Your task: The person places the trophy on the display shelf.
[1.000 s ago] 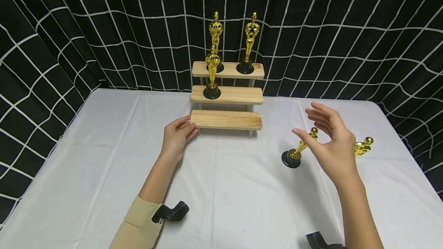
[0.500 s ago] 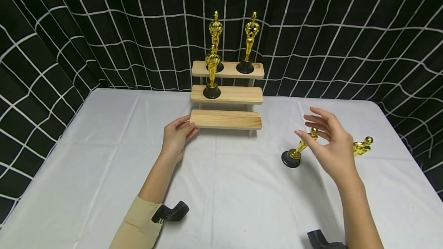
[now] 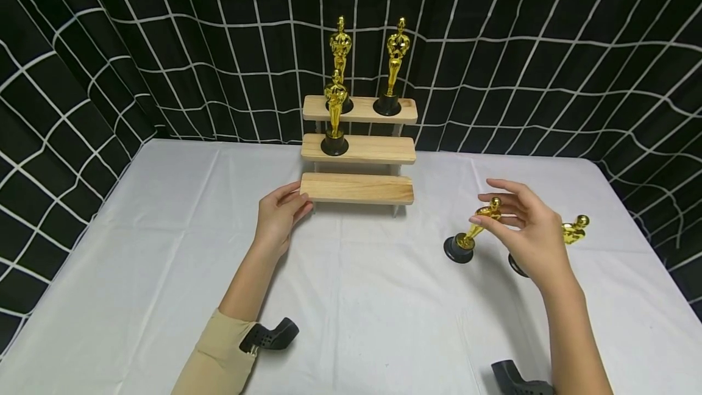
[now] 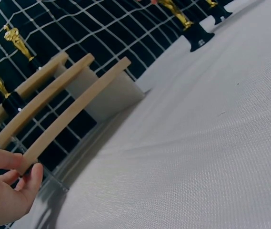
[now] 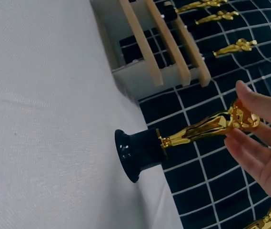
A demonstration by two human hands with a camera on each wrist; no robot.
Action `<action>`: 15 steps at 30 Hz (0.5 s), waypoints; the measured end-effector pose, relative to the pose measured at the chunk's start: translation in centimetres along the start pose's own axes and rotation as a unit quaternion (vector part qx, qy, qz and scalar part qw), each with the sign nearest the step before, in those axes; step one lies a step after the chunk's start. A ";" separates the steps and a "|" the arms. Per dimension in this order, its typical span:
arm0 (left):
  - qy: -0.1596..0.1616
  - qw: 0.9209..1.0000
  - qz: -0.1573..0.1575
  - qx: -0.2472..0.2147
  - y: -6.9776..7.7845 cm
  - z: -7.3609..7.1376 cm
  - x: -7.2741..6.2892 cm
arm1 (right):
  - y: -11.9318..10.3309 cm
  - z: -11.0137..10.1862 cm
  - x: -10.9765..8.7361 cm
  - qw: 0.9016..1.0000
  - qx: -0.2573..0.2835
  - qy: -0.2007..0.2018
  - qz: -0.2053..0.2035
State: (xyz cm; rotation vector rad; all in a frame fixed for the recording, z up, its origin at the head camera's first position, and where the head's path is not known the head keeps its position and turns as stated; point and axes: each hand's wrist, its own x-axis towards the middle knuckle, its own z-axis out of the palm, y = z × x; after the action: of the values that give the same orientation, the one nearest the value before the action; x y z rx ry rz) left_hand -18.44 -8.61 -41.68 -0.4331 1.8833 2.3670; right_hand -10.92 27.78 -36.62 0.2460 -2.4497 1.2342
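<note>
My left hand (image 3: 280,218) pinches the left end of the lowest step of a three-step wooden display stand (image 3: 356,189); in the left wrist view, its thumb and fingers lie round the board's end (image 4: 30,160). On the right, my right hand (image 3: 529,230) has thumb and curled fingers round the upper body of a gold trophy statuette (image 5: 206,131) with a black round base. Seen from the head, that statuette's base (image 3: 458,249) is close over the white cloth. Behind the right hand, another gold statuette (image 3: 574,230) is partly hidden.
Two gold statuettes, left (image 3: 340,47) and right (image 3: 395,60), stand on the top step. A third statuette (image 3: 336,111) stands at the left of the middle step. White cloth (image 3: 164,249) covers the table; a black curtain with white grid lines (image 3: 219,47) hangs behind.
My right hand has come down and its fingers have closed round the statuette's upper body. The statuette has barely shifted. My left hand stays at the stand.
</note>
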 end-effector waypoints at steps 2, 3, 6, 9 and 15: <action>0.000 1.000 -0.001 -0.001 0.0 0.0 0.0 | 0.1 0.0 0.0 1.000 -0.004 -0.004 -0.001; 0.000 1.000 -0.001 -0.001 0.0 0.0 0.0 | 0.1 0.0 0.0 1.000 -0.006 -0.006 -0.001; 0.000 1.000 -0.002 -0.001 -0.1 0.0 0.0 | 0.3 0.1 0.0 1.000 -0.010 -0.005 -0.002; 0.001 1.000 -0.001 0.000 -0.1 0.1 0.0 | 0.4 0.1 0.0 1.000 -0.013 -0.001 -0.004; 0.001 1.000 0.001 -0.003 0.0 0.1 0.1 | 0.2 0.1 0.0 1.000 -0.026 0.006 -0.009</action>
State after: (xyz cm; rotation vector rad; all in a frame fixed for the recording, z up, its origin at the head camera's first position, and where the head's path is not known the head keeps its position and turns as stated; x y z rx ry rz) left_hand -18.49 -8.55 -41.72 -0.4337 1.8795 2.3739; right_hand -10.99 27.82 -36.77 0.2457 -2.4610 1.1588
